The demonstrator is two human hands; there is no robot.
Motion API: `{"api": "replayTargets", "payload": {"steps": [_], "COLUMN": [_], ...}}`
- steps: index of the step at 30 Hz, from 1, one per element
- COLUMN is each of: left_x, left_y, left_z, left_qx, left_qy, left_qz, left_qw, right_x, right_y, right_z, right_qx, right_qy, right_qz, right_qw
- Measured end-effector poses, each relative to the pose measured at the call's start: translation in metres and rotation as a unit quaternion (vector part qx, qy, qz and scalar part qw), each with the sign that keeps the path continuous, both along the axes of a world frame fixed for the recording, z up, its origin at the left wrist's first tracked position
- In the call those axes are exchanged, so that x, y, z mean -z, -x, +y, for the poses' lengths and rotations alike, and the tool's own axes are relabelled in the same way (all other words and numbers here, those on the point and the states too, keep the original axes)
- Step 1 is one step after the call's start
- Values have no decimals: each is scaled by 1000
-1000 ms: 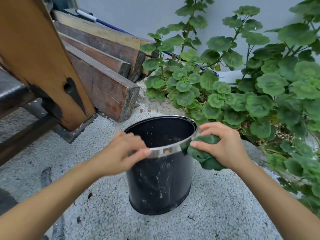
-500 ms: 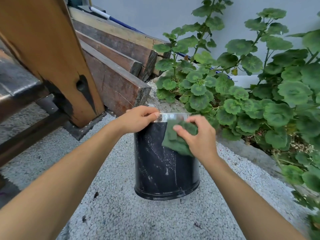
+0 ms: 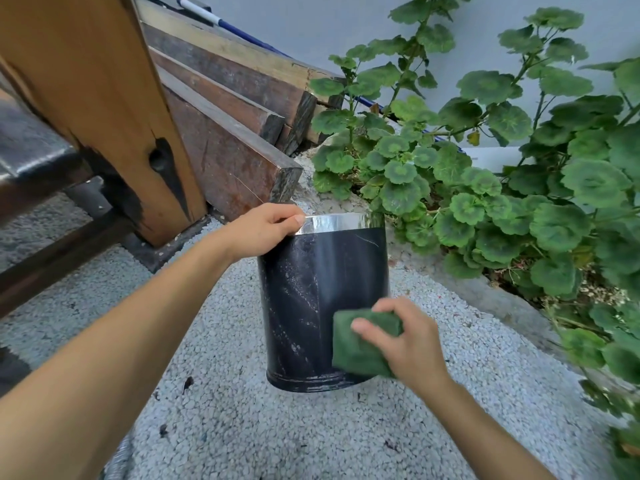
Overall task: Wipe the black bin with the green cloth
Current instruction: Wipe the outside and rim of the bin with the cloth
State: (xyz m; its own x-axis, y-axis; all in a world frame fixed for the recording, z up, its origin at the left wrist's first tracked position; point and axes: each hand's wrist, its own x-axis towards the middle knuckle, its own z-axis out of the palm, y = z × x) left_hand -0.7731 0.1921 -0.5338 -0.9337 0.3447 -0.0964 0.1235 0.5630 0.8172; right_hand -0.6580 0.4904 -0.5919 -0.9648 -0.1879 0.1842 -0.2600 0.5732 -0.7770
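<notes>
While the left hand [image 3: 258, 232] grips the bin's [image 3: 311, 289] silver rim, the right hand [image 3: 408, 341] clutches the cloth [image 3: 360, 348] against its lower side.

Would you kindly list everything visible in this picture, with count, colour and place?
black cylindrical bin with a silver rim: one, black, centre, on the gravel.
folded green cloth: one, green, against the bin's lower right side.
weathered wooden beams: several, brown, stacked behind the bin, upper left.
orange-brown wooden post: one, orange-brown, left.
round-leaved plant: one bed, green, right.
blue-and-white pole: one, blue and white, top, behind the beams.
pale gravel ground: one, grey-white, foreground.
left hand: one, gripping the bin's rim.
right hand: one, holding the cloth.
</notes>
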Motion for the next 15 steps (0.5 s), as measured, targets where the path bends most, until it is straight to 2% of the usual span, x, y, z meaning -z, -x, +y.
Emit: {"api": "replayTargets", "payload": {"steps": [4, 7, 11, 15], "left_x": [-2, -4, -5, -5], "left_y": [-4, -8, -12, -11], "left_z": [4, 7, 8, 8], "left_qx": [3, -2, -5, -21], "left_qy": [5, 16, 26, 20], "left_qz": [-11, -3, 1, 6], "left_qw": [1000, 1000, 1000, 1000], "right_x": [-49, -59, -30, 7], "right_y": [77, 124, 124, 64], "right_z": [-8, -12, -15, -18], "right_qx": [125, 199, 217, 168], "right_qy": [86, 155, 107, 73], "right_qz": [75, 54, -17, -11], "right_qw": [986, 966, 970, 983]}}
